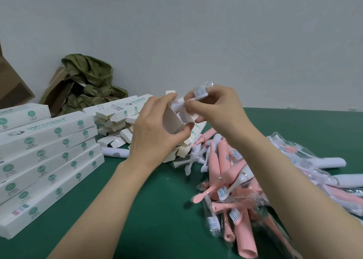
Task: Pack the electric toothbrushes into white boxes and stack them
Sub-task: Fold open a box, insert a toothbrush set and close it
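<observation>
**A wrapped toothbrush at the mouth of the box**

The person holds an open white box (174, 121) in the left hand (155, 133), raised above the green counter (137, 209). The fingers of this hand are curled round the sides of the box, and its open mouth is turned toward the other hand. The right hand (214, 107) pinches a wrapped toothbrush (200, 93): finger and thumb are clamped on its thin neck, just at the mouth of the box. The bristle head stands above the fingers in its clear plastic. How much of the toothbrush is already inside cannot be seen.

The step in hand seems to be the insertion. To do it well, the left hand should not squeeze the box flat, so that the mouth stays square. The toothbrush should go along the long axis of the box, not at an angle. The loose plastic may catch on the flaps, so it is better to gather it close to the neck. The head should be fully under the rim before the flap is closed.

The stack of closed boxes (49, 150) waits at the left. The unfilled boxes (115, 121) lie behind the hands, and the loose toothbrushes (225, 170) are at the right.
</observation>
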The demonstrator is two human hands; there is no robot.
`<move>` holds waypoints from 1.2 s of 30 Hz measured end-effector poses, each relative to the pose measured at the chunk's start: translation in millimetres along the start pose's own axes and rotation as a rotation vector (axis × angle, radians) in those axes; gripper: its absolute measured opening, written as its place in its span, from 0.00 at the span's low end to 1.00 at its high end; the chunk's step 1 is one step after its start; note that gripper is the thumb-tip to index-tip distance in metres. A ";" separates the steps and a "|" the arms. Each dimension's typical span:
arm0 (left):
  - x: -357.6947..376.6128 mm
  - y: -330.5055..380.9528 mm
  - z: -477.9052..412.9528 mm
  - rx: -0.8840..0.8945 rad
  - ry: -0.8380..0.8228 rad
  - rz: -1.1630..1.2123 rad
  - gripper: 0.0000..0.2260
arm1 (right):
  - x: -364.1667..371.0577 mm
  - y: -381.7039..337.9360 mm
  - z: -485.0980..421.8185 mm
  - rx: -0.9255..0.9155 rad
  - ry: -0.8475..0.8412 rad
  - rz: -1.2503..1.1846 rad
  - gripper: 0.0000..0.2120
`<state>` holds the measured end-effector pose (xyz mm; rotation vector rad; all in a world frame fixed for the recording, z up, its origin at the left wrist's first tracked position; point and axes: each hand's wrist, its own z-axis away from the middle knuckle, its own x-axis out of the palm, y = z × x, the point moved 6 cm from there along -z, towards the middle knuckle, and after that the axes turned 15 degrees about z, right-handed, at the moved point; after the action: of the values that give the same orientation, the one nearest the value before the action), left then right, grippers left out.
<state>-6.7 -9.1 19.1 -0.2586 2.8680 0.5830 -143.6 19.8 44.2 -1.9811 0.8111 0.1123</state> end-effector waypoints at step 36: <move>-9.4 -13.5 -7.1 -0.112 0.056 -0.052 0.25 | 54.0 59.4 14.1 -0.101 -0.588 0.963 0.11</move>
<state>4.0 -23.0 22.7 -0.3716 2.8757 0.7386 -133.0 -14.7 -28.8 -1.3513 1.2809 1.2414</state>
